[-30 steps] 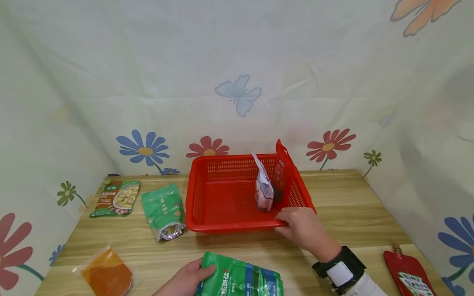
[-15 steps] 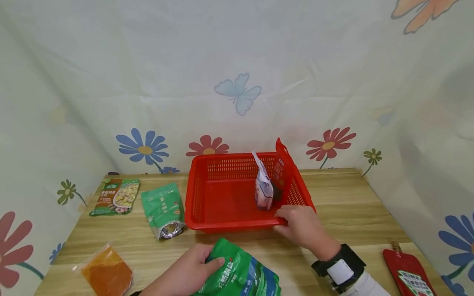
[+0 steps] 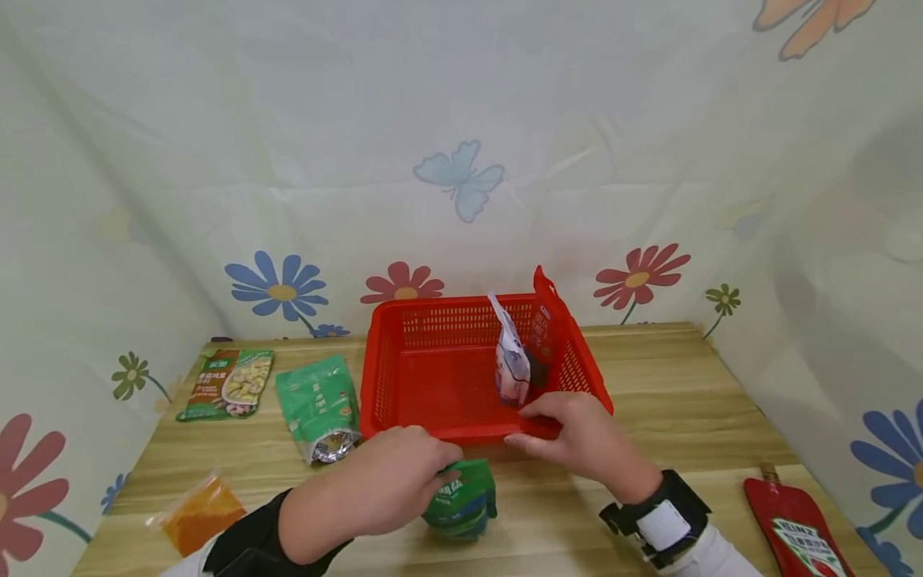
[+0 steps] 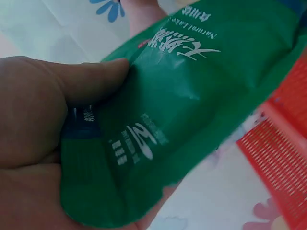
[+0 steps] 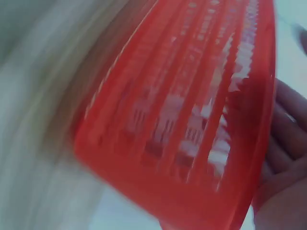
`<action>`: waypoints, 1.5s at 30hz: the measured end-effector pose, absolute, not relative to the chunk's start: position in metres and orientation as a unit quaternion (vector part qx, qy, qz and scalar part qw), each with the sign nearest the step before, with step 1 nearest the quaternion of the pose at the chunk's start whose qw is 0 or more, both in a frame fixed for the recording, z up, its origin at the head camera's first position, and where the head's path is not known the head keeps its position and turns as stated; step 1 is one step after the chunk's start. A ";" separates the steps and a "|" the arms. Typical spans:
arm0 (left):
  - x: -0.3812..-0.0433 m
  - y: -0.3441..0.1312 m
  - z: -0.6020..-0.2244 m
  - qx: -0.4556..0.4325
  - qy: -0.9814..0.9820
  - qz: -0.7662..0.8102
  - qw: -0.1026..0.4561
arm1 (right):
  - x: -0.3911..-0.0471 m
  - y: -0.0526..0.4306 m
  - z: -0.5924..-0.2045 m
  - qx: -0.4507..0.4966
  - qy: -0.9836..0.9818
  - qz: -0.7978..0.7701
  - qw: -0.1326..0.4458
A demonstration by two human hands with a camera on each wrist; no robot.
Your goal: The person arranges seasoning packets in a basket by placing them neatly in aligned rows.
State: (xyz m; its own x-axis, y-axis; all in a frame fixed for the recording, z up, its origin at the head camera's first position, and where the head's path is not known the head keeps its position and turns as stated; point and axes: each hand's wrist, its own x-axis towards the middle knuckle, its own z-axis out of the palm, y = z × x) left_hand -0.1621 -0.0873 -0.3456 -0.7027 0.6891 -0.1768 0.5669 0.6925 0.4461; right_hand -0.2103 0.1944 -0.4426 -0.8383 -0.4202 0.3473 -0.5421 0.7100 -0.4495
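My left hand (image 3: 378, 485) grips a green bag of salt (image 3: 465, 498) in front of the red basket (image 3: 433, 393). In the left wrist view, the thumb lies across the bag's (image 4: 192, 91) printed face; its other fingers are hidden behind it. My right hand (image 3: 584, 441) holds the basket's front rim near the right corner, fingers over the inside and thumb in front. From the right wrist, the slatted basket wall (image 5: 192, 105) fills the view, with part of that hand (image 5: 283, 191) beyond the rim. Inside the basket, a white packet (image 3: 513, 369) and a red packet (image 3: 550, 328) stand upright at the right.
On the table's left lie a green and brown food packet (image 3: 229, 385), a green pouch (image 3: 317, 405) with a silver end, and a clear bag of orange contents (image 3: 202, 513). A red Heinz ketchup pouch (image 3: 799, 525) lies at the right. Printed cloth walls surround the table.
My left hand has moved forward and up toward the basket with the salt bag, turning the bag on end. The right hand has shifted slightly left along the rim, and its thumb now shows.
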 end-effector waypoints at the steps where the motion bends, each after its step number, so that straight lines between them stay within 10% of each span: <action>1: -0.163 -0.087 -0.343 0.348 0.907 0.173 0.162 | -0.208 0.193 -0.442 0.280 -0.898 0.318 0.116; 11: -0.164 -0.083 -0.319 0.365 0.910 0.161 0.115 | -0.174 0.154 -0.446 0.402 -0.734 0.546 0.037; 16: -0.166 -0.081 -0.311 0.378 0.911 0.147 0.071 | -0.165 0.138 -0.451 0.364 -0.728 0.576 -0.072; 30: -0.169 -0.086 -0.297 0.406 0.899 0.150 0.072 | -0.165 0.126 -0.467 0.301 -0.715 0.614 -0.146; 45: -0.171 -0.086 -0.302 0.442 0.891 0.106 0.006 | -0.164 0.122 -0.478 0.316 -0.710 0.620 -0.101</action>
